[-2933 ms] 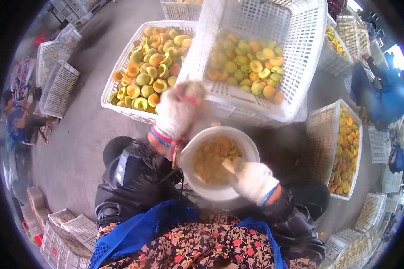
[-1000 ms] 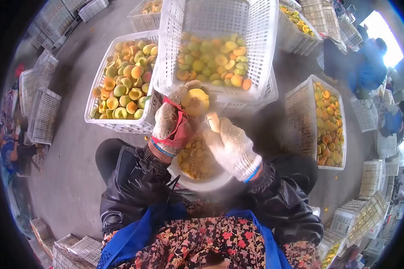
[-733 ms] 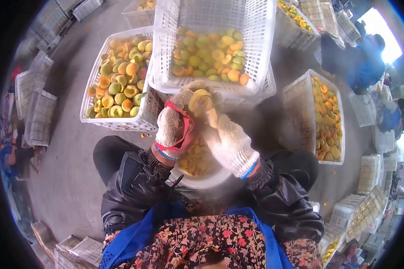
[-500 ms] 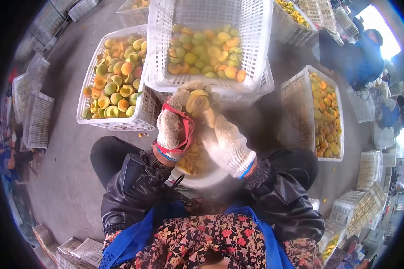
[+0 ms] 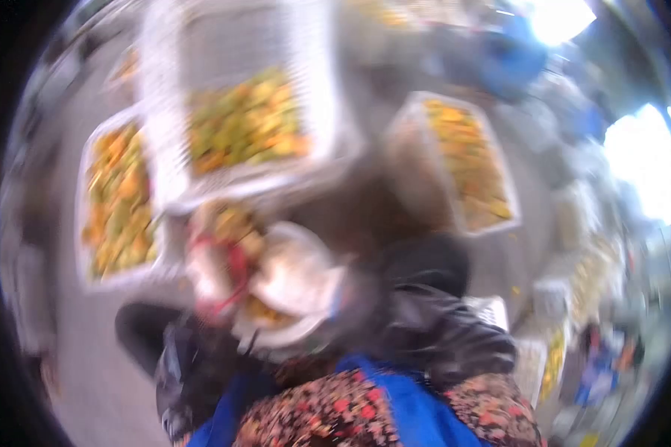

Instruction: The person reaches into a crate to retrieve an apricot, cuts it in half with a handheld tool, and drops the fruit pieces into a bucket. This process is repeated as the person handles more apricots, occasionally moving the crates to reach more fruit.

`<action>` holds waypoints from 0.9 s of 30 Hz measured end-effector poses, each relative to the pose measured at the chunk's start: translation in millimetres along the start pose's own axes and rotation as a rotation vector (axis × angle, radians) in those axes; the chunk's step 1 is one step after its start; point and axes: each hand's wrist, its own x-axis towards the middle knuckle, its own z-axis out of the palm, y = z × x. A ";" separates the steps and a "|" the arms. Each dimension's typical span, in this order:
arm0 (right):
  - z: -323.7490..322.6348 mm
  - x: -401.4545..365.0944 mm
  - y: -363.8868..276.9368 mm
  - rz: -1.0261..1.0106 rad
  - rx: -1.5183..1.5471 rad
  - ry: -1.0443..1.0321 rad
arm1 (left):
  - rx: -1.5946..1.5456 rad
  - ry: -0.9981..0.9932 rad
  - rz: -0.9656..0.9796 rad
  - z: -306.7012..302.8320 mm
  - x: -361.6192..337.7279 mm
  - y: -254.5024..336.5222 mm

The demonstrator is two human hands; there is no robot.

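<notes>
Motion smears the whole view. My left hand [image 5: 218, 270], in a whitish glove with a red band, is at the near edge of the large white crate [image 5: 242, 182]. Close by on the right is my right hand [image 5: 294, 276], also gloved. Both hands meet around a blurred yellow-brown shape at the left fingers; what each one grips is not clear. Beneath them stands a white basin [image 5: 294, 333] with yellow pieces [image 5: 265, 311] inside. Green and orange fruit [image 5: 246, 119] fills the lower part of the large crate.
A white crate of fruit [image 5: 119, 201] stands at the left, another [image 5: 470, 160] at the right. A blurred person in blue [image 5: 511, 65] is at the upper right. More crates [image 5: 529, 365] are at the lower right. My bent knees flank the basin.
The view has turned and blurred. Crates, basin and both hands now appear further left in the picture, and the hands lower. Both hands remain close together above the basin.
</notes>
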 end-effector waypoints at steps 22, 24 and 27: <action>4.6 5.4 -1.8 0.438 0.675 -0.161 | 0.950 -0.222 0.484 -105.1 33.6 -3.5; 29.1 7.4 3.9 0.437 0.790 -0.161 | 0.649 -0.042 0.362 -55.4 20.5 -3.7; -16.8 3.7 -0.5 0.383 0.567 -0.001 | 0.484 -0.337 0.154 -95.0 22.8 11.6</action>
